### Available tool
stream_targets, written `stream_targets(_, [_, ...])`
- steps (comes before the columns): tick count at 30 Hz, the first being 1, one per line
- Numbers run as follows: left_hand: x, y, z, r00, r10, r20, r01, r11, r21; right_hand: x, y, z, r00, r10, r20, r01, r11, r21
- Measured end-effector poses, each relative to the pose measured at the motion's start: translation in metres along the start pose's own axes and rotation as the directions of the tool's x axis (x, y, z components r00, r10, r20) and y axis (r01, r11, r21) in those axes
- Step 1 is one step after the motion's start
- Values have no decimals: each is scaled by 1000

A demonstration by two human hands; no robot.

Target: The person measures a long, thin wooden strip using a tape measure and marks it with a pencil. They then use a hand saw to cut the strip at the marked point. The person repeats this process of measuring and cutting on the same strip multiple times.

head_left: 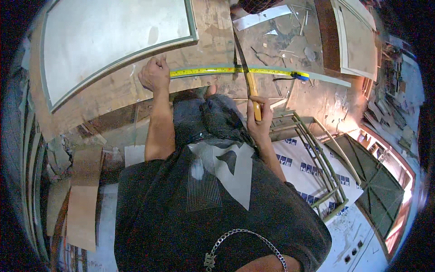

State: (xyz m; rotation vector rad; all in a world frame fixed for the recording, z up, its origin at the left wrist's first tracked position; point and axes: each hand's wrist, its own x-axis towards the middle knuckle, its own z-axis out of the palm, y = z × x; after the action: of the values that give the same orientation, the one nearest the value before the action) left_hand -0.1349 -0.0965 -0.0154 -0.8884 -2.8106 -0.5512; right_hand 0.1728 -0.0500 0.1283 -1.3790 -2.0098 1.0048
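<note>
My left hand (155,75) is closed in a fist on the wooden board (213,45), at the left end of an extended yellow tape measure (204,70). Whatever its fingers may hold is hidden. The tape runs rightward along a long pale strip (328,80) and ends in a blue and yellow case (300,75). In my right hand (259,119) is the yellow handle of a long, narrow, dark-bladed cutting tool (241,54). Its blade points away from me and crosses the tape. I cannot tell whether it touches the strip.
A white panel (113,41) with a grey-green edge lies on the board at far left. Offcuts (263,17) and scraps litter the floor beyond. Pale sheets (355,45) stand at far right. A green metal frame (312,154) lies on a printed sheet (290,158) at my right.
</note>
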Motion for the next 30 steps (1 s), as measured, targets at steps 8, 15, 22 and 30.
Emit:
stream_targets(8, [3, 6, -6, 994, -46, 103, 46, 999, 3, -31, 2, -8, 997, 71, -25, -71, 997, 3])
stream_targets(15, [4, 3, -5, 998, 12, 59, -8, 997, -74, -32, -5, -9, 978, 207, -17, -205, 975, 91])
stream_targets(22, [3, -9, 5, 992, 127, -21, -129, 978, -166, -7, -25, 2, 975, 197, -106, -178, 970, 167])
stream_targets(30, [2, -8, 4, 993, 116, -8, -116, 984, -136, 12, -45, -20, 968, 221, -115, -199, 964, 175])
